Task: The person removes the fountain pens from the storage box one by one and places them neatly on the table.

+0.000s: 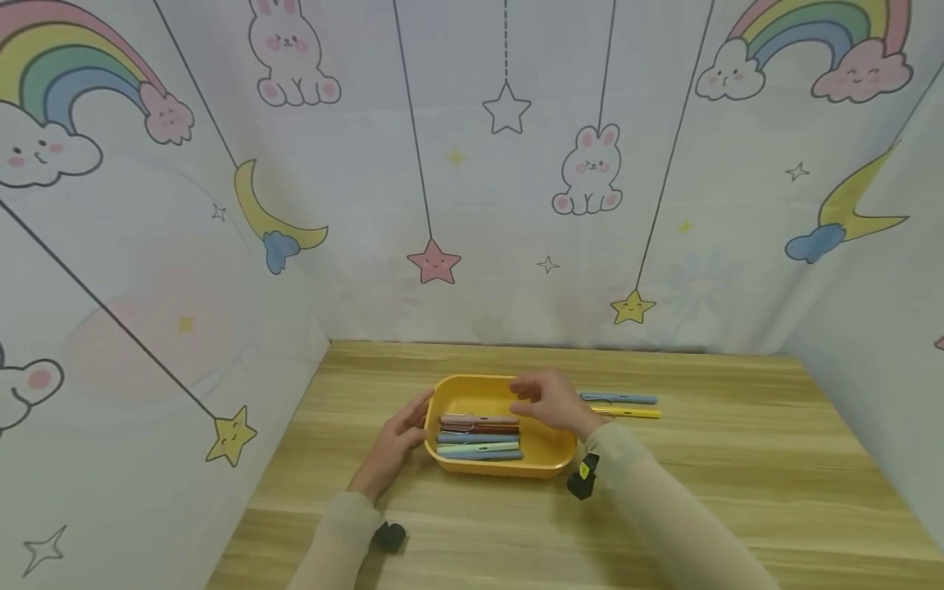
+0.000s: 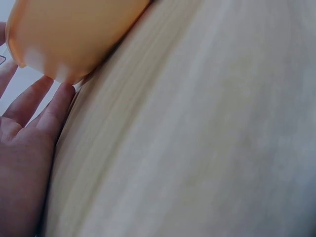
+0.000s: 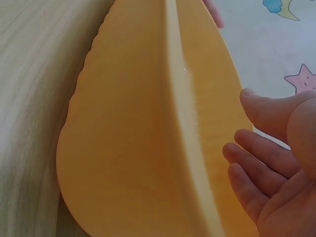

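A yellow plastic basket sits on the table, with several pens inside along its left part: a pink pen, a brown one, blue ones and a mint-green pen. Against the basket's left end rests my left hand; in the left wrist view its extended fingertips touch the outer wall. My right hand hovers over the basket's right part, thumb and fingers apart and loosely bent, holding nothing visible. To the right of that hand, a blue pen and a yellow pen lie on the table, their left ends hidden.
The wood-grain table is bordered by white cloth walls printed with rabbits, stars and rainbows. A dark wrist device hangs at the right cuff, near the basket's corner; another dark device is at the left cuff.
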`<state>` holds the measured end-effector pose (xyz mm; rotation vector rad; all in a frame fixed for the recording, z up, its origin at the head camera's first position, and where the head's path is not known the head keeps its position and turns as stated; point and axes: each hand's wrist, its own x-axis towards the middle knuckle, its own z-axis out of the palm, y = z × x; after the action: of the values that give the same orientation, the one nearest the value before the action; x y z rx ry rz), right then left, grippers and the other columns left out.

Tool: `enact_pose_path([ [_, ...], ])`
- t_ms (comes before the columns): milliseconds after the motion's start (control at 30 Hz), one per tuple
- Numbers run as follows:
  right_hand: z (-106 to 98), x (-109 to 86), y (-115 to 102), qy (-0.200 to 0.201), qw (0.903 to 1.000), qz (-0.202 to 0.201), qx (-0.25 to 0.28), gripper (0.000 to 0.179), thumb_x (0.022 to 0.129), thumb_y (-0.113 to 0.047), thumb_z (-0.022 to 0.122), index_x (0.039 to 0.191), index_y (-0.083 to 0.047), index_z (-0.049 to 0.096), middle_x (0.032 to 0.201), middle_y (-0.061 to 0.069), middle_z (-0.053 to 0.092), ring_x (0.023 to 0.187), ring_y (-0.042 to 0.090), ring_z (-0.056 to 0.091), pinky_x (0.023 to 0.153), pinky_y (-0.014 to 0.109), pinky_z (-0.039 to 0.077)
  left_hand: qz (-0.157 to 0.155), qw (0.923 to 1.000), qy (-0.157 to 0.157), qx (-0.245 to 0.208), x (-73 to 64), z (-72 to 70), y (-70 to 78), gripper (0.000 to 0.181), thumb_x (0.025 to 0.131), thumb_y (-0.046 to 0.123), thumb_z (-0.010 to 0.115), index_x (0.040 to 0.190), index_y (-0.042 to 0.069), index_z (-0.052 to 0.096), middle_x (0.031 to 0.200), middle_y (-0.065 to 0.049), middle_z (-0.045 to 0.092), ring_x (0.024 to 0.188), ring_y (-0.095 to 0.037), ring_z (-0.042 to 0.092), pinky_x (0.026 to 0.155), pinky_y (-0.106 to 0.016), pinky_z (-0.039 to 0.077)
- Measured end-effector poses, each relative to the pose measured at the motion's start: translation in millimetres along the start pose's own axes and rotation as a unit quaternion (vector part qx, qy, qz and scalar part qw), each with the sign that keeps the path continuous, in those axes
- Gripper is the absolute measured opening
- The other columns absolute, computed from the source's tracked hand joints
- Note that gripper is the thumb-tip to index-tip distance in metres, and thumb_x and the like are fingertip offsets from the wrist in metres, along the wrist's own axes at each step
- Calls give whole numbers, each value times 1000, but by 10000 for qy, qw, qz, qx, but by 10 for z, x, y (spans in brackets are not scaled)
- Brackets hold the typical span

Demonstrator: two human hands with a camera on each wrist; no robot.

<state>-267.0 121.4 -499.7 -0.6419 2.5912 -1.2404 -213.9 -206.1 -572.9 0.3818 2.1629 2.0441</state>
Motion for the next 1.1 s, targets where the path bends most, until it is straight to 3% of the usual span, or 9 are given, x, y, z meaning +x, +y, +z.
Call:
enact_pose_path([
  [400,107,90,-13,-273,9992,-186,-220,38,95,-11,77,130,1,72,129,16,73,112,32,72,98,47,58,-61,9999,85,122,7,8,-4,69,99,4,56,163,25,42,166,-7,42,154,-28,38,110,-16,38],
  [633,183,103,-32,-389,9972,222,-606,32,96,-16,77,127,-8,76,121,7,76,105,21,72,94,42,59,-50,9999,95,66,6,7,-6,69,99,3,55,163,23,42,166,-8,42,154,-28,38,111,-17,38],
  [900,255,148,-25,-480,9967,397,-526,29,97,-12,75,126,-8,76,115,4,78,109,21,72,96,41,58,17,10000,52,46,12,3,-16,69,99,0,54,163,20,41,167,-9,40,154,-29,37,110,-15,39],
  [1100,307,189,74,-394,9970,89,-665,25,95,-7,76,120,-7,79,109,3,79,104,20,73,93,40,60,39,9999,63,85,11,-5,-26,68,99,1,55,163,19,41,166,-10,40,154,-30,37,110,-15,38],
])
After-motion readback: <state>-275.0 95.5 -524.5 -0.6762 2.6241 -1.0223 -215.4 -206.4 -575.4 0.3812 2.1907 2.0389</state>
